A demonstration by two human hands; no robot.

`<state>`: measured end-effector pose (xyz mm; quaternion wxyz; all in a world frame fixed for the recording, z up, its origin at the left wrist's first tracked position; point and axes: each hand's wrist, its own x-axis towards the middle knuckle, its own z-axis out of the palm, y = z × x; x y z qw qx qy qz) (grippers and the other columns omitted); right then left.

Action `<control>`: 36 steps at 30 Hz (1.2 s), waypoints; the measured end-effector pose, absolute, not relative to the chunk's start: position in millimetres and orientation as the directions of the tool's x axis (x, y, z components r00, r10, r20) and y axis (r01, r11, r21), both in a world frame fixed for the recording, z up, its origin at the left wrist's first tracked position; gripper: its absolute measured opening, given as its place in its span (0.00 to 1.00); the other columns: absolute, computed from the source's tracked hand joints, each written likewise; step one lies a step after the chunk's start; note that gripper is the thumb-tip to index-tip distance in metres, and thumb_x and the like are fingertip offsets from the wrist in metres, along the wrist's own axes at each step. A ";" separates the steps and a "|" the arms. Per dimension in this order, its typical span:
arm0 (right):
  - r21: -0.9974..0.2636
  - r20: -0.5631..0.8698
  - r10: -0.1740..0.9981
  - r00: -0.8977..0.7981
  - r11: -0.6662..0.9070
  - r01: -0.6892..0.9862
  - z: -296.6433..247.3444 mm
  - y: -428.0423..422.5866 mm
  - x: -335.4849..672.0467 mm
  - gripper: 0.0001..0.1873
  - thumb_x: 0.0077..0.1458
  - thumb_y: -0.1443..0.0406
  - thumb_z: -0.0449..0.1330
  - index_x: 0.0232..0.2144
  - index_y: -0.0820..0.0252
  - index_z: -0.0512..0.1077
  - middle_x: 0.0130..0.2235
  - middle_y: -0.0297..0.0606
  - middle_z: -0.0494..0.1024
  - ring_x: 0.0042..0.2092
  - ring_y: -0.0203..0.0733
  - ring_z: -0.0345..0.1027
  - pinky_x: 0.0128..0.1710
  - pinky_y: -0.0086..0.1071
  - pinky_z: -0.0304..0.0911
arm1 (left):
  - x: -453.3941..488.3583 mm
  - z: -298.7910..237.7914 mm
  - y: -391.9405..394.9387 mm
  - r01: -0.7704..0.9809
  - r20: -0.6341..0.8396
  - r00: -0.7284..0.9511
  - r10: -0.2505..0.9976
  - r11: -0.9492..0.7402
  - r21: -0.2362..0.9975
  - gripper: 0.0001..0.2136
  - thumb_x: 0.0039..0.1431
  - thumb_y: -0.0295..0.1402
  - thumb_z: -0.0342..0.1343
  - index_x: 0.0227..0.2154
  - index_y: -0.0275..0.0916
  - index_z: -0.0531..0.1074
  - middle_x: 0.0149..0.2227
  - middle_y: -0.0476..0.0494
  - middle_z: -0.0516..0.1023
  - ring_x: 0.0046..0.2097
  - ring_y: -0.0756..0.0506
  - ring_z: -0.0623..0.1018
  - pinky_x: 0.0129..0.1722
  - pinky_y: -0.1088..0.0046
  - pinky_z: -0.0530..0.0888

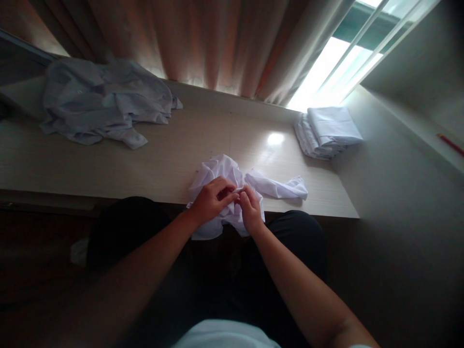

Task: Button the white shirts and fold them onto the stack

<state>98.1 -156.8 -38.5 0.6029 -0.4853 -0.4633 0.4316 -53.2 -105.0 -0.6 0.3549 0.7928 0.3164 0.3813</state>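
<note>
A crumpled white shirt (221, 169) lies at the front edge of the light wooden table, part of it hanging over toward my lap. One of its sleeves (277, 186) stretches out to the right across the tabletop. My left hand (213, 195) pinches a small fold of the shirt between thumb and fingers. Close beside it, my right hand (250, 203) is closed on the same fold, its fingertips nearly meeting those of the left. What detail of the cloth sits between the fingertips is too small to make out.
Loose white clothes (108, 101) are heaped at the back left of the table (170, 164). A stack of folded white clothes (331, 128) stands at the right end, against the wall (391, 159). Behind the table hangs a brownish curtain (217, 43), beside a bright window (344, 58).
</note>
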 end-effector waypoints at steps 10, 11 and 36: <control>-0.979 0.075 0.986 0.146 0.101 -0.178 -32.5 -157.3 98.0 0.10 0.56 0.55 0.62 0.35 0.53 0.74 0.29 0.30 0.71 0.29 0.36 0.63 0.31 0.30 0.63 | -52.8 -7.2 -101.4 0.186 0.345 0.510 0.788 -0.493 0.850 0.11 0.63 0.37 0.56 0.47 0.41 0.74 0.41 0.44 0.75 0.43 0.46 0.75 0.45 0.69 0.72; -0.975 0.062 0.987 0.148 0.091 -0.204 -34.4 -156.6 98.2 0.11 0.56 0.54 0.62 0.36 0.53 0.74 0.30 0.31 0.72 0.30 0.36 0.64 0.31 0.30 0.64 | -52.6 -7.6 -101.0 0.191 0.344 0.518 0.783 -0.498 0.846 0.12 0.63 0.37 0.56 0.48 0.42 0.74 0.41 0.44 0.75 0.43 0.46 0.75 0.45 0.69 0.72; -0.957 0.287 0.955 0.075 0.282 0.068 -28.0 -162.2 100.0 0.12 0.56 0.60 0.65 0.43 0.49 0.74 0.42 0.36 0.74 0.38 0.38 0.68 0.40 0.35 0.68 | -48.4 -13.0 -93.4 -0.031 0.070 0.276 0.959 -0.064 0.997 0.08 0.60 0.38 0.56 0.38 0.39 0.71 0.36 0.46 0.78 0.36 0.48 0.76 0.34 0.73 0.73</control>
